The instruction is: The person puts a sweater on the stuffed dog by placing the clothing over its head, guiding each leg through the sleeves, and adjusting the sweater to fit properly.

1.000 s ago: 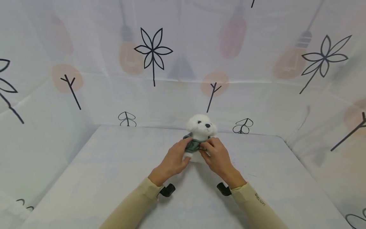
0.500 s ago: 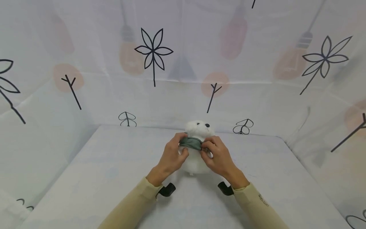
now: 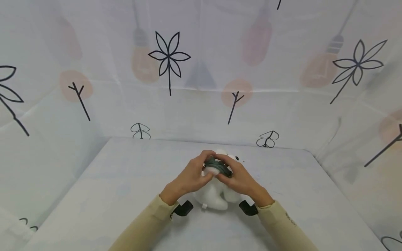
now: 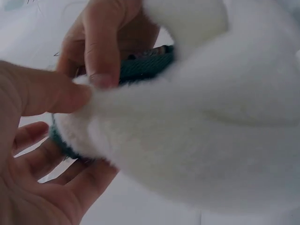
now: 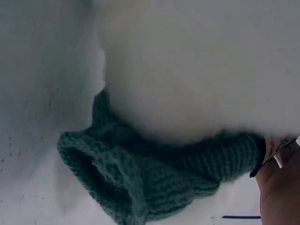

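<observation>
White plush (image 3: 214,197), green knitwear (image 5: 159,183), seemingly bunched

A pale backdrop (image 3: 188,115) with printed flowers (image 3: 169,55) and bulbs (image 3: 145,64) rises behind the white table (image 3: 110,188).

Below the centre of the frame, the left hand (image 3: 187,175) and the right hand (image 3: 241,176) grip a bunched green garment (image 3: 218,167) on a white plush toy (image 3: 213,198), with a pale table (image 3: 119,195) across the lower half and a flower-printed backdrop (image 3: 194,115) across the upper.
</observation>
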Demonstrator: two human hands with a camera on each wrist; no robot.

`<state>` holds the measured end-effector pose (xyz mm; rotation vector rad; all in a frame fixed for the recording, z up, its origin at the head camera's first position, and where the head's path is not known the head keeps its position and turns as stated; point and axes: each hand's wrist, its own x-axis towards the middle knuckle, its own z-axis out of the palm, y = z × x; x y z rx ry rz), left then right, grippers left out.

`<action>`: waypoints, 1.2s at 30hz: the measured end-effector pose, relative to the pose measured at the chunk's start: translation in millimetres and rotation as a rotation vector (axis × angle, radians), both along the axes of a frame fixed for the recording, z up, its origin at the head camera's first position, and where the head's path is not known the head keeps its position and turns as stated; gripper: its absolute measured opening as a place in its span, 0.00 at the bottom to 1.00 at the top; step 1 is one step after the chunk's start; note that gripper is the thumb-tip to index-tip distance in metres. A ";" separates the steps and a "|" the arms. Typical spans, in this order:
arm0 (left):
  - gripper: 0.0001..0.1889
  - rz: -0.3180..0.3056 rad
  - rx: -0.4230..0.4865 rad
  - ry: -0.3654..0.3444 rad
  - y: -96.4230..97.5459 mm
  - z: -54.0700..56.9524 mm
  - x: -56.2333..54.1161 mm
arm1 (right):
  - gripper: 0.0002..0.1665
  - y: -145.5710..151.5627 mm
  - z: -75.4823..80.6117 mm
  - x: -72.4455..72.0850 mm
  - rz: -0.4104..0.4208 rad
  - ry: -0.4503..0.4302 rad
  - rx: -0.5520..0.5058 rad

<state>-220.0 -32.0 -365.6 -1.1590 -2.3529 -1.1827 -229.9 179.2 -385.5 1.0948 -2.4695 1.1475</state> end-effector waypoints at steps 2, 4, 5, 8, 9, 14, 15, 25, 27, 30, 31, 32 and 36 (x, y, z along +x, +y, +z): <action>0.31 -0.019 -0.019 -0.036 -2.9 1.9 -0.4 | 0.35 0.0 0.5 -0.4 -0.005 -0.026 0.001; 0.31 -0.037 -0.034 -0.071 -5.2 2.9 -0.5 | 0.33 -1.0 1.8 0.3 -0.017 -0.052 0.007; 0.31 -0.046 -0.039 -0.084 -5.9 2.9 -0.7 | 0.31 -1.7 2.9 1.2 -0.021 -0.063 0.009; 0.30 -0.059 -0.061 -0.108 -6.0 2.5 -0.9 | 0.24 -5.3 10.2 7.2 -0.010 -0.076 0.011; 0.30 -0.057 -0.072 -0.102 -5.4 2.0 -1.0 | 0.21 -6.8 13.8 10.1 -0.001 -0.072 0.009; 0.26 -0.013 -0.115 -0.029 -2.0 0.8 -0.5 | 0.13 -12.2 30.9 23.2 0.043 -0.044 -0.010; 0.25 -0.003 -0.119 -0.018 -1.6 0.7 -0.2 | 0.13 -12.4 31.8 24.0 0.045 -0.049 -0.013; 0.21 -0.029 -0.065 -0.114 -6.2 -0.4 -3.0 | 0.17 -8.6 26.9 19.6 0.025 -0.149 -0.016; 0.19 -0.041 -0.070 -0.140 -7.9 -0.4 -3.7 | 0.18 -6.5 18.6 13.9 0.021 -0.161 -0.013; 0.16 -0.038 -0.093 -0.146 -9.2 0.0 -3.7 | 0.18 -3.3 5.4 4.9 0.014 -0.178 -0.020; 0.15 -0.030 -0.107 -0.140 -9.2 -0.4 -3.8 | 0.17 -3.0 3.4 3.8 0.014 -0.180 -0.024; 0.14 -0.018 -0.124 -0.131 -9.0 -0.5 -3.5 | 0.17 -2.7 2.0 3.2 0.018 -0.179 -0.026; 0.11 0.020 -0.182 -0.072 -7.3 -2.7 -2.5 | 0.16 -3.2 -1.2 2.1 0.044 -0.127 -0.030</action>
